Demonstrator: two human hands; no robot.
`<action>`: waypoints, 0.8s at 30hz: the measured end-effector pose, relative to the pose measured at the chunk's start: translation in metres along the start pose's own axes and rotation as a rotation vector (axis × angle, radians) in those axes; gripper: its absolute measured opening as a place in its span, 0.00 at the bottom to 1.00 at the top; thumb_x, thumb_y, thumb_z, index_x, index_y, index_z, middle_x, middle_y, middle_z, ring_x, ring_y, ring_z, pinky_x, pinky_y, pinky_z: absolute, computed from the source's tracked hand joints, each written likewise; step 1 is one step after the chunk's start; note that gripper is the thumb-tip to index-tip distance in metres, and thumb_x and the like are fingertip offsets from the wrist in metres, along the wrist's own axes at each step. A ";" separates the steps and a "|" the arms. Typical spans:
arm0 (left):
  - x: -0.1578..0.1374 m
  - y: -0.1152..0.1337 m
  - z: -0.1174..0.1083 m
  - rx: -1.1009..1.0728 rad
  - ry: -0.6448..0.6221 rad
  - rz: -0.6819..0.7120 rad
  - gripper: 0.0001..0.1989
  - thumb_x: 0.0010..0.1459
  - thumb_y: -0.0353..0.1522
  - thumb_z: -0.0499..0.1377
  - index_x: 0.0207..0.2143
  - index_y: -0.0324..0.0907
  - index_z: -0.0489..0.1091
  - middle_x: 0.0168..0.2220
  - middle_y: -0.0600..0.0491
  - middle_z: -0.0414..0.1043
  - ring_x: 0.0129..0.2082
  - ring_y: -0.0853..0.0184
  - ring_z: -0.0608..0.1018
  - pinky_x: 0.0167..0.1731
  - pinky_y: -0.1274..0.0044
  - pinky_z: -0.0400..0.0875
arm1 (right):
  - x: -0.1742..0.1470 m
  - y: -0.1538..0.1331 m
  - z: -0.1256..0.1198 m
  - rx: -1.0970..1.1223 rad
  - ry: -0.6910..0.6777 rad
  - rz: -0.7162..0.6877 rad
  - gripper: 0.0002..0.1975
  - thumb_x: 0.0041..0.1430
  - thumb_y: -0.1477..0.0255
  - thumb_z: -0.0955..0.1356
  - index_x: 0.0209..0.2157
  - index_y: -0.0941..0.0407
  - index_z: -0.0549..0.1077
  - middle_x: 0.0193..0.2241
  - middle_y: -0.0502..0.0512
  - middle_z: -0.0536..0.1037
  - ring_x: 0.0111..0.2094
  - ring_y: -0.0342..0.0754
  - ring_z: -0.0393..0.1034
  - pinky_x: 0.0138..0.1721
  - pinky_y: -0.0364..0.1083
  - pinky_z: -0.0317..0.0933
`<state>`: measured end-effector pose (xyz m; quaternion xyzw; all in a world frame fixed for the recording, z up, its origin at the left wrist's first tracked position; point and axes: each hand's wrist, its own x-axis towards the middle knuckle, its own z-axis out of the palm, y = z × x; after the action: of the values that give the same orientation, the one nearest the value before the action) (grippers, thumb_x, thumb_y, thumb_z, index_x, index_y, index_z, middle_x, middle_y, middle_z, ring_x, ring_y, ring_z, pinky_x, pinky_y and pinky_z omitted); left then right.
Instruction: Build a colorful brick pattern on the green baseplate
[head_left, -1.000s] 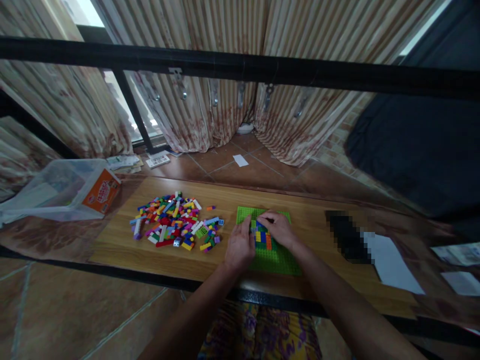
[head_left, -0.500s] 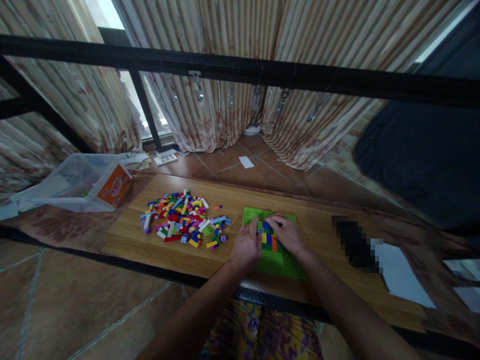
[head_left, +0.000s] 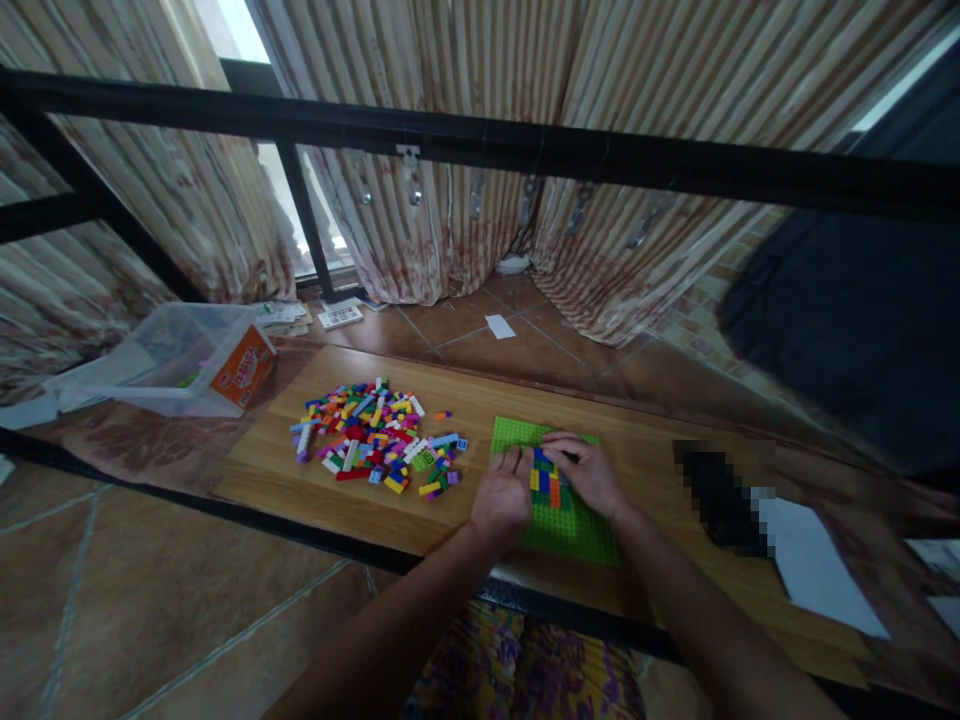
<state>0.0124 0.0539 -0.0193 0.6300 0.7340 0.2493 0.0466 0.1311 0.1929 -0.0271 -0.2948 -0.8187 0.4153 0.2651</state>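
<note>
Striped curtains [head_left: 465,90], brown tiled floor [head_left: 225,590] (pale grout), black metal rail [head_left: 480,135]

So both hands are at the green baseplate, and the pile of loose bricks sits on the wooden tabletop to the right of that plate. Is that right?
One slip: the head view shows the pile of loose bricks to the left of the green baseplate, not the right. The rest stands.

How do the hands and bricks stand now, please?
Left hand and right hand at the assembled bricks on the green baseplate. Exact grip unclear. Loose brick pile to the left, clear of both hands.
</note>
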 end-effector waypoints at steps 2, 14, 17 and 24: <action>0.000 0.001 0.001 0.024 -0.017 -0.007 0.25 0.57 0.26 0.48 0.58 0.28 0.60 0.54 0.35 0.67 0.52 0.53 0.70 0.53 0.64 0.64 | 0.000 0.002 0.000 -0.009 -0.007 0.005 0.12 0.56 0.60 0.67 0.32 0.52 0.79 0.41 0.56 0.78 0.44 0.51 0.72 0.51 0.54 0.63; -0.027 -0.003 -0.024 -0.169 0.062 -0.001 0.24 0.59 0.29 0.49 0.59 0.37 0.59 0.59 0.41 0.62 0.59 0.59 0.65 0.58 0.68 0.63 | -0.013 0.009 0.007 -0.144 0.144 -0.064 0.15 0.57 0.57 0.65 0.31 0.52 0.77 0.40 0.57 0.78 0.43 0.54 0.72 0.50 0.56 0.63; -0.047 -0.017 -0.042 -0.192 0.155 -0.081 0.21 0.60 0.29 0.49 0.56 0.41 0.62 0.58 0.45 0.63 0.56 0.61 0.68 0.57 0.67 0.66 | -0.013 0.009 0.008 -0.164 0.154 -0.074 0.15 0.57 0.57 0.65 0.32 0.52 0.77 0.40 0.57 0.78 0.43 0.54 0.72 0.51 0.56 0.63; -0.077 -0.078 -0.082 0.083 0.353 -0.369 0.09 0.60 0.29 0.53 0.41 0.42 0.71 0.42 0.47 0.73 0.43 0.60 0.73 0.45 0.66 0.70 | -0.013 0.006 0.009 -0.165 0.154 -0.073 0.15 0.57 0.57 0.65 0.32 0.52 0.77 0.40 0.57 0.78 0.43 0.53 0.72 0.51 0.55 0.63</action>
<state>-0.0735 -0.0512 0.0004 0.4334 0.8430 0.3123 -0.0634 0.1352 0.1823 -0.0395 -0.3165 -0.8377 0.3125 0.3170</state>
